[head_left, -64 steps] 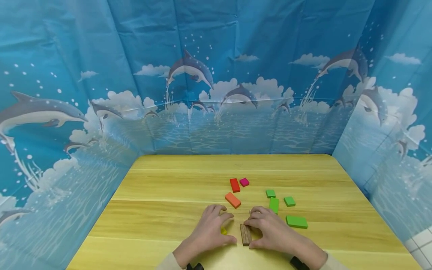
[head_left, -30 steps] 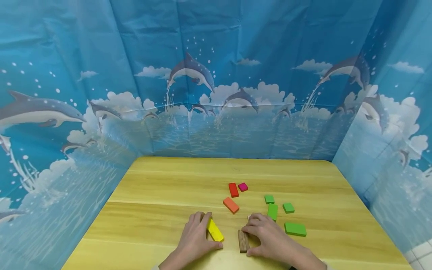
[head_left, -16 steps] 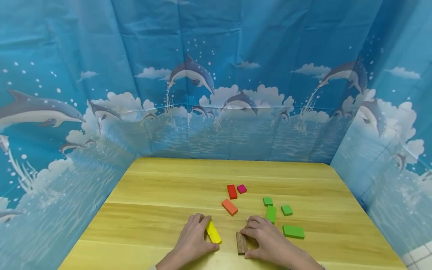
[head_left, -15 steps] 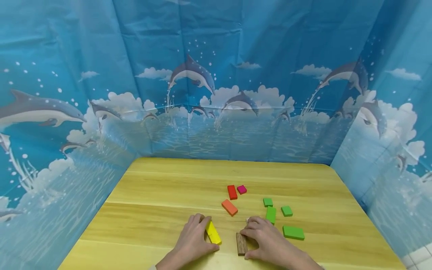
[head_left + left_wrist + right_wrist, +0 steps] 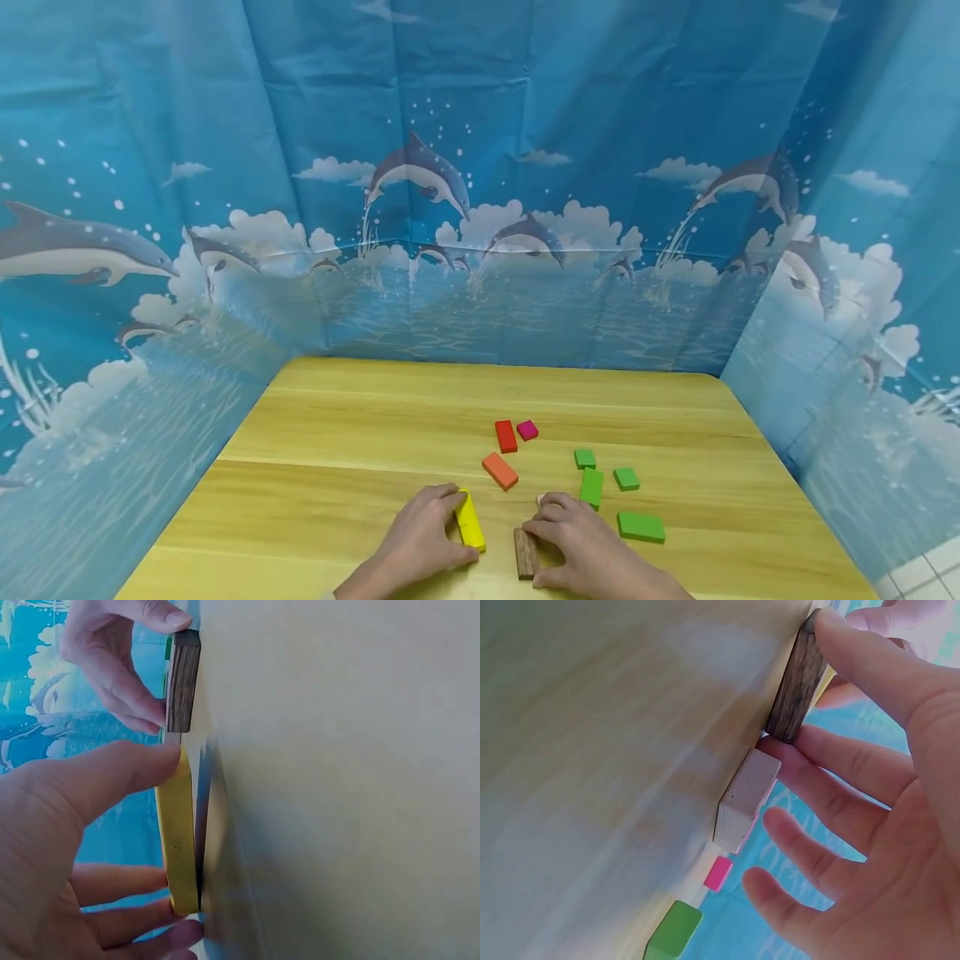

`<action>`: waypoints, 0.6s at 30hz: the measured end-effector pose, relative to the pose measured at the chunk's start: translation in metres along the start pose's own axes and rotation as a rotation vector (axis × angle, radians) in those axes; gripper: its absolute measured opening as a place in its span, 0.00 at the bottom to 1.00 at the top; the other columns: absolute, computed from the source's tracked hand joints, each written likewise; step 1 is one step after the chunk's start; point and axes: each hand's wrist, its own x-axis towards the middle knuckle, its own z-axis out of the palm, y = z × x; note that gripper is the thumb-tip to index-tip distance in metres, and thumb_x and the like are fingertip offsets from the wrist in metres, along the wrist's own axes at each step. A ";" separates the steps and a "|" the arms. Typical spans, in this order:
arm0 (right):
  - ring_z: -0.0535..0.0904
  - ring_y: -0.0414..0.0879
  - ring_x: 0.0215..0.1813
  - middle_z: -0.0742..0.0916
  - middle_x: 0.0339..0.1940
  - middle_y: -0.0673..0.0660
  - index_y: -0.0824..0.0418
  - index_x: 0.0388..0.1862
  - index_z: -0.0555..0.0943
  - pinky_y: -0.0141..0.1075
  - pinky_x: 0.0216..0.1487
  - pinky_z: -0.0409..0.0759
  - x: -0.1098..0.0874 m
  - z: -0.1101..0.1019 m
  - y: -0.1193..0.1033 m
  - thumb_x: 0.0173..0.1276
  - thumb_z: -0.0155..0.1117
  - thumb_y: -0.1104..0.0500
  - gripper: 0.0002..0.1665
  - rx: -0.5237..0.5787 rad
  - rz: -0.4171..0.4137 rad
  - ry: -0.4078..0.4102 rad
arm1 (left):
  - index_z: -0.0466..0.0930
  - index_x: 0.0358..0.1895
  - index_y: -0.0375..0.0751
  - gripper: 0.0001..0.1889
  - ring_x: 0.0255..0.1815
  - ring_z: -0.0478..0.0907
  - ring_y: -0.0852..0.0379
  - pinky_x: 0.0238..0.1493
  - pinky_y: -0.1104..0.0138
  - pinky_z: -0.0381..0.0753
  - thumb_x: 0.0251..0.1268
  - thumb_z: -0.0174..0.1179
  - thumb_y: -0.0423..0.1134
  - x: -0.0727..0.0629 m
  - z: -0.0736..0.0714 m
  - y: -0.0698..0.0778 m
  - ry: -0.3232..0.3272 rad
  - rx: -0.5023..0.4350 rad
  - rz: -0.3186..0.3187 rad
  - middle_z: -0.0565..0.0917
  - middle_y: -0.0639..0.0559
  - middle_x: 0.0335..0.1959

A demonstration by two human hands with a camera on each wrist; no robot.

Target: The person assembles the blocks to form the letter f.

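My left hand (image 5: 420, 537) holds a long yellow block (image 5: 470, 523) by its two ends, thumb at the near end and fingers at the far one. In the left wrist view a narrow dark strip runs along the table side of the yellow block (image 5: 178, 832). To its right, my right hand (image 5: 581, 542) grips a dark brown wood-grained block (image 5: 527, 554) the same way, thumb against one end and fingertips at the other. The two blocks stand apart, roughly side by side. A pale block (image 5: 746, 799) lies just past the right fingertips, mostly hidden by that hand in the head view.
Farther back on the wooden table (image 5: 360, 417) lie an orange block (image 5: 500, 471), a red block (image 5: 506, 436) and a small magenta block (image 5: 528, 430). Several green blocks (image 5: 641, 527) are scattered right of the right hand. A dolphin-print curtain (image 5: 450, 292) encloses the table.
The left hand has moved left from the brown block, and the yellow block, mostly hidden before, now shows in its grip, turned slightly straighter. The right hand keeps the brown block. The head view has shifted.
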 end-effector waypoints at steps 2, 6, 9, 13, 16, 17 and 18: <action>0.72 0.54 0.67 0.82 0.62 0.51 0.49 0.63 0.82 0.59 0.59 0.75 0.000 0.000 -0.001 0.60 0.66 0.27 0.39 0.001 0.004 -0.005 | 0.82 0.62 0.38 0.42 0.64 0.75 0.45 0.62 0.49 0.75 0.44 0.77 0.61 0.003 0.000 -0.001 -0.014 -0.006 0.018 0.78 0.44 0.64; 0.72 0.54 0.67 0.82 0.61 0.52 0.50 0.62 0.83 0.59 0.59 0.76 0.000 0.000 0.000 0.60 0.67 0.28 0.39 0.002 0.000 0.007 | 0.81 0.64 0.41 0.41 0.65 0.75 0.44 0.62 0.50 0.76 0.48 0.75 0.61 0.010 0.002 0.000 -0.062 -0.029 0.058 0.77 0.45 0.66; 0.72 0.53 0.66 0.83 0.61 0.52 0.50 0.61 0.84 0.58 0.58 0.76 -0.001 0.001 0.000 0.59 0.69 0.29 0.38 -0.004 -0.004 0.025 | 0.80 0.65 0.43 0.41 0.65 0.75 0.43 0.62 0.51 0.76 0.49 0.74 0.63 0.015 0.005 0.002 -0.087 -0.031 0.081 0.76 0.45 0.68; 0.73 0.53 0.66 0.83 0.61 0.53 0.50 0.61 0.84 0.58 0.58 0.76 -0.002 0.002 0.000 0.59 0.70 0.30 0.38 -0.019 -0.007 0.050 | 0.79 0.66 0.43 0.42 0.65 0.75 0.44 0.62 0.51 0.76 0.49 0.73 0.63 0.022 0.007 0.005 -0.092 -0.007 0.092 0.76 0.46 0.68; 0.73 0.53 0.65 0.83 0.61 0.54 0.50 0.60 0.84 0.57 0.57 0.77 -0.002 0.004 -0.001 0.58 0.71 0.30 0.37 -0.027 -0.010 0.069 | 0.79 0.66 0.43 0.41 0.65 0.75 0.44 0.62 0.50 0.75 0.49 0.73 0.63 0.028 0.009 0.007 -0.096 0.008 0.095 0.76 0.46 0.68; 0.74 0.53 0.65 0.83 0.61 0.54 0.50 0.60 0.85 0.57 0.57 0.77 -0.003 0.004 -0.001 0.58 0.71 0.30 0.37 -0.029 -0.010 0.075 | 0.79 0.66 0.43 0.41 0.65 0.75 0.44 0.62 0.50 0.76 0.50 0.73 0.63 0.030 0.009 0.007 -0.097 0.010 0.099 0.76 0.46 0.68; 0.74 0.53 0.64 0.83 0.60 0.54 0.50 0.60 0.85 0.57 0.56 0.77 -0.003 0.005 -0.001 0.58 0.72 0.30 0.37 -0.030 -0.010 0.080 | 0.79 0.66 0.43 0.41 0.65 0.75 0.44 0.62 0.50 0.76 0.50 0.73 0.63 0.032 0.010 0.007 -0.100 0.014 0.101 0.76 0.46 0.68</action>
